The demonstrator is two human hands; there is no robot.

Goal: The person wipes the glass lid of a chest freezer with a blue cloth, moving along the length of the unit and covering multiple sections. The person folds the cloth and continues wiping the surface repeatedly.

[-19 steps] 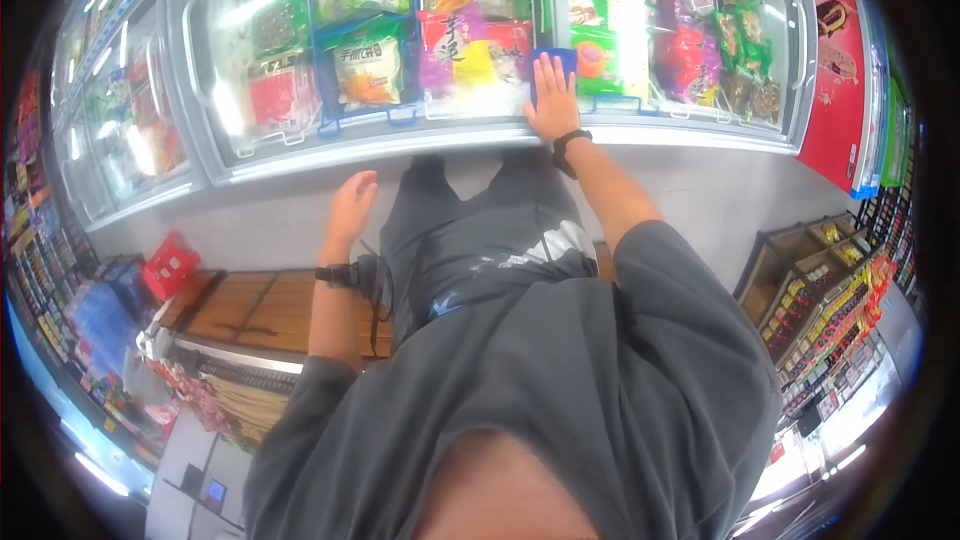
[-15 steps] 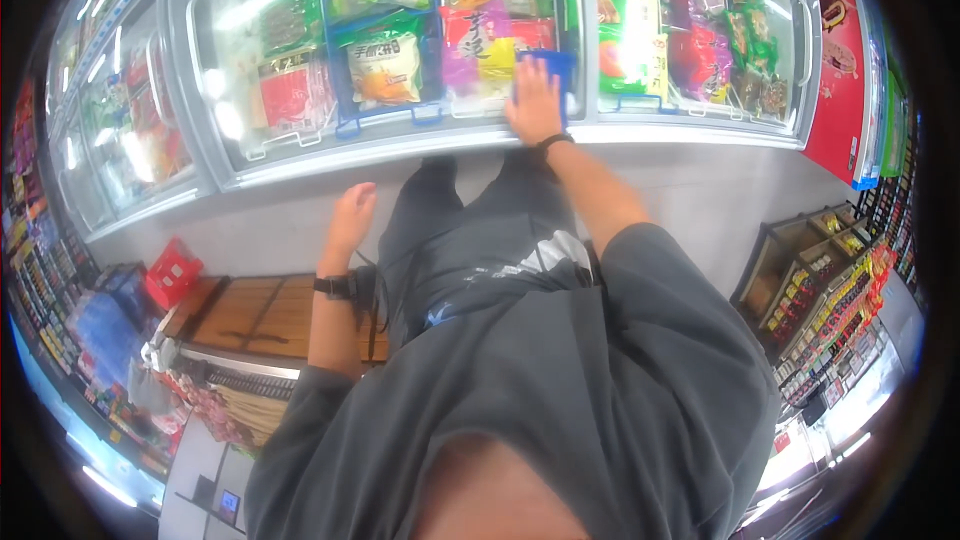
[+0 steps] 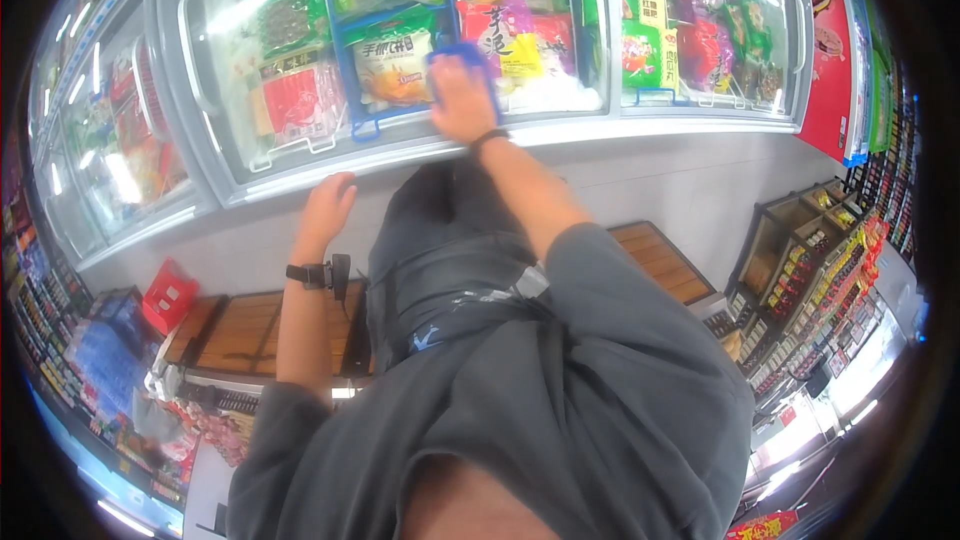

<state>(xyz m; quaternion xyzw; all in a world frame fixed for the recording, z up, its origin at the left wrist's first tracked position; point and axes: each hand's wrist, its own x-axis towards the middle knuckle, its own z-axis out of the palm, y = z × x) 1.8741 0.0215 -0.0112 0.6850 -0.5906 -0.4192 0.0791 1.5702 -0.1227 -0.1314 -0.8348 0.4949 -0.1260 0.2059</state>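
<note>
My right hand lies palm down on a blue cloth, pressing it against the glass lid of a chest freezer near its front edge. The cloth shows past the fingers and along the hand's right side. Under the glass, next to the hand, are a green and white food bag and a pink and purple bag. My left hand hangs in front of the freezer, holding nothing, with its fingers loosely extended and touching nothing. Each wrist wears a black band.
The freezer's white front rim runs across before my legs. A second freezer section adjoins on the left. Behind me stand wooden slatted platforms, a red basket and a stocked display rack. A red panel borders the freezer's right end.
My right hand and the blue cloth have slid left along the glass, from the pink and purple bag toward the green and white one. My left hand has shifted slightly left.
</note>
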